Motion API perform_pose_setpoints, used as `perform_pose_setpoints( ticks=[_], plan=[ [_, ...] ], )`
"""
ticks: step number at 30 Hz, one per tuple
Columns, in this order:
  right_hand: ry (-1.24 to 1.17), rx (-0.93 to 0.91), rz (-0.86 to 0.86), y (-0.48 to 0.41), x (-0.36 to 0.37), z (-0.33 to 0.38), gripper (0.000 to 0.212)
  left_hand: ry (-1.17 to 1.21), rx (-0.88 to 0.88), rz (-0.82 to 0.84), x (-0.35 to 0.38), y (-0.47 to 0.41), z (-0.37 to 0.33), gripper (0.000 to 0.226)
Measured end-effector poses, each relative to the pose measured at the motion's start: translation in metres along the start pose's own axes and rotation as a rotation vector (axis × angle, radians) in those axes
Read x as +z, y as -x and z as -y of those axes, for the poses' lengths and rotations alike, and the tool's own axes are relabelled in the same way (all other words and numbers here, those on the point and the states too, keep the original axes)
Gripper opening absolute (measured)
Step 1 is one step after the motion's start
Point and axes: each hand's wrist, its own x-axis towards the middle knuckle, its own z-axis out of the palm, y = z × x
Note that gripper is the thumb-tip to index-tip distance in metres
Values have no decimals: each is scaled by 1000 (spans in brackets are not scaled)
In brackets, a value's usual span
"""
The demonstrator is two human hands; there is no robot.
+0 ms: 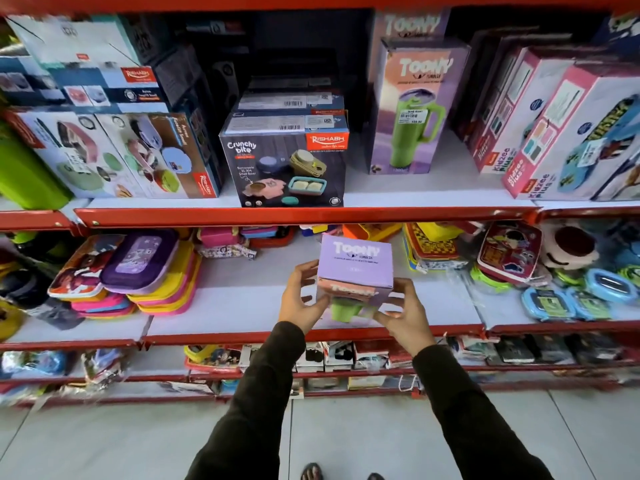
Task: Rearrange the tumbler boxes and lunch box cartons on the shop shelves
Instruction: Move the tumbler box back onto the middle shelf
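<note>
I hold a purple tumbler box [355, 268] with both hands in front of the middle shelf, its top face toward me. My left hand [303, 299] grips its left side and my right hand [405, 313] its lower right side. On the upper shelf stands another purple tumbler box [412, 109] with a green tumbler pictured, a third behind it. To its left sits a dark lunch box carton [285, 164] with more stacked behind. Further lunch box cartons [121, 154] stand at the left.
Pink lunch box cartons [561, 133] lean at the upper right. The middle shelf [242, 306] carries stacked plastic lunch boxes [138, 271] at left and bags and blue-lidded containers [561, 299] at right. Red shelf edges [304, 214] run across. Lower shelves hold small boxes above a tiled floor.
</note>
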Motion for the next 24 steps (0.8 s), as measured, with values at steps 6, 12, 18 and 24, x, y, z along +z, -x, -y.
perform_pose_setpoints(
  ticks=[6,12,18,24],
  plan=[
    [-42,-155,-14,6,-41,42,64,80,207,-52,-2,13,-50,61],
    [-79,-428,-101,4,-74,118,64,94,511,-146,-8,1,-119,60],
    [-111,-662,-227,-4,-99,189,55,71,690,-195,-11,-19,-198,60],
    [-77,-720,-261,-36,-123,217,50,93,733,-167,-1,-45,-240,63]
  ],
)
